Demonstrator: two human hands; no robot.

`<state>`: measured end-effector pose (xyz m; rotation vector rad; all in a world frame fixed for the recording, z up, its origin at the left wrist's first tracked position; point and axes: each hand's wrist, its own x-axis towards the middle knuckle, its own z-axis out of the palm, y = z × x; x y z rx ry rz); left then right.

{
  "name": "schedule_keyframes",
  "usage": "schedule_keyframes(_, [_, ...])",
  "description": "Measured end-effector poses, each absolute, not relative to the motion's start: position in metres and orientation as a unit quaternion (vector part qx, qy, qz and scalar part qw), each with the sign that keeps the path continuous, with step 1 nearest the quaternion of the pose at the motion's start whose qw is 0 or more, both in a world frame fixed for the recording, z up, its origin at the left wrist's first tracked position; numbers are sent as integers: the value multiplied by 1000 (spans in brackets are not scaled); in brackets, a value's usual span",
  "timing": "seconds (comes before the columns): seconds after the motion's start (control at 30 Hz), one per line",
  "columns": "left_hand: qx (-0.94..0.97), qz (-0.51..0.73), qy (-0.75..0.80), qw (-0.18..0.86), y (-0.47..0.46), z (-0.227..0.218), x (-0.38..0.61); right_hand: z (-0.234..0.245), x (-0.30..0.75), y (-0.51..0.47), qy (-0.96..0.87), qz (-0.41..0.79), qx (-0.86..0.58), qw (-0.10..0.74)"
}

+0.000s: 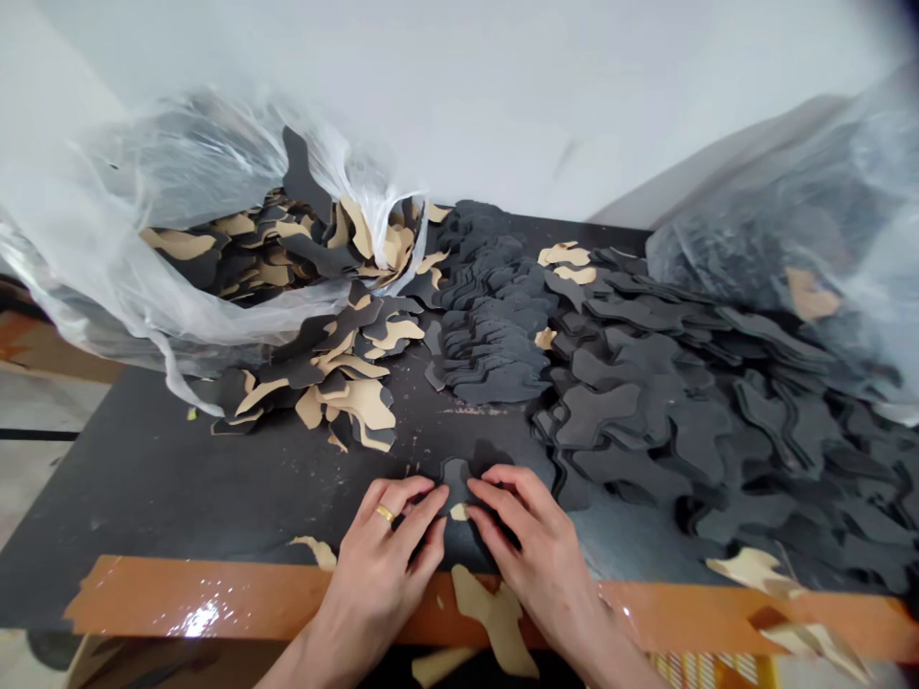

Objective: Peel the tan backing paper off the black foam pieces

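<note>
Between my two hands, just back from the near edge of the table, is a small, flat, dark grey piece with curved edges. My left hand, which wears a gold-coloured ring, has its thumb and fingertips drawn close together on the piece's left edge. My right hand pinches the right edge in the same way, thumb and fingers only a narrow gap apart. A small pale tan scrap shows between my thumbs; I can't tell whether it is fixed to the piece.

Below my hands, a larger tan, wavy-shaped sheet lies over the shiny orange-brown tape along the edge of the black tabletop. A curled tan strip lies just left of my left hand.

Straight ahead, dark grey curved pieces overlap in a long, dense stack. To its left, a loose pile of mixed tan and dark pieces spills in front of an open, clear plastic bag full of more. To its right spreads a wide heap of dark grey curved pieces, with another clear plastic bag behind it, near the pale wall.
</note>
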<state>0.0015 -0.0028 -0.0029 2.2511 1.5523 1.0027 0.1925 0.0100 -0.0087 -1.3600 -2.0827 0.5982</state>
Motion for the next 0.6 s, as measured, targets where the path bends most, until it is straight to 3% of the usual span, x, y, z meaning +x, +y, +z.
schedule_keyframes(0.6, [765,333,542,100,-6,-7,3,-9,192,11,-772,239,-505,303])
